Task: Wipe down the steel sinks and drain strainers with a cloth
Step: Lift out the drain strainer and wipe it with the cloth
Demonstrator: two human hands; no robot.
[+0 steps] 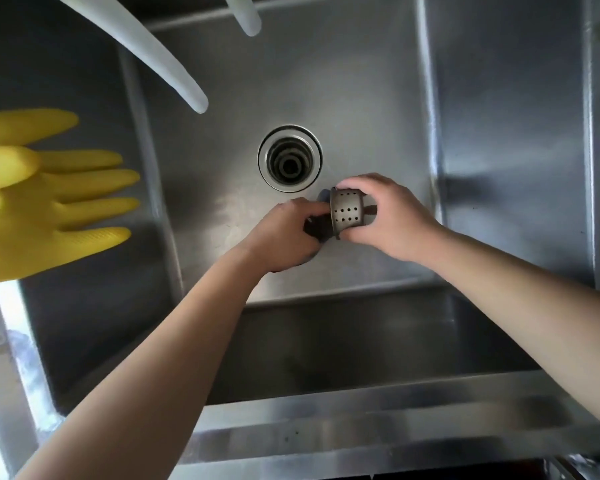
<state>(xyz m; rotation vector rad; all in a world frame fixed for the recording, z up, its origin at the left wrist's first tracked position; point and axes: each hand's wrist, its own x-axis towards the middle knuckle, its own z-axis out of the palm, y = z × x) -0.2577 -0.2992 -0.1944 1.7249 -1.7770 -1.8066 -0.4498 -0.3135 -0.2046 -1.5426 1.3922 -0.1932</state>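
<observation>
A steel sink (361,98) fills the view, its open drain hole (290,158) in the middle of the basin floor. Just below the drain, my right hand (392,216) grips a perforated steel drain strainer (347,213) turned on its side. My left hand (288,233) is closed on a dark cloth (317,230) that presses against the strainer's open rim. Most of the cloth is hidden under my fingers.
A yellow rubber glove (49,195) hangs over the sink's left divider wall (142,140). Two pale hoses hang down from the top, a long hose (160,60) and a short hose (246,15). The steel front rim (326,407) runs below my arms.
</observation>
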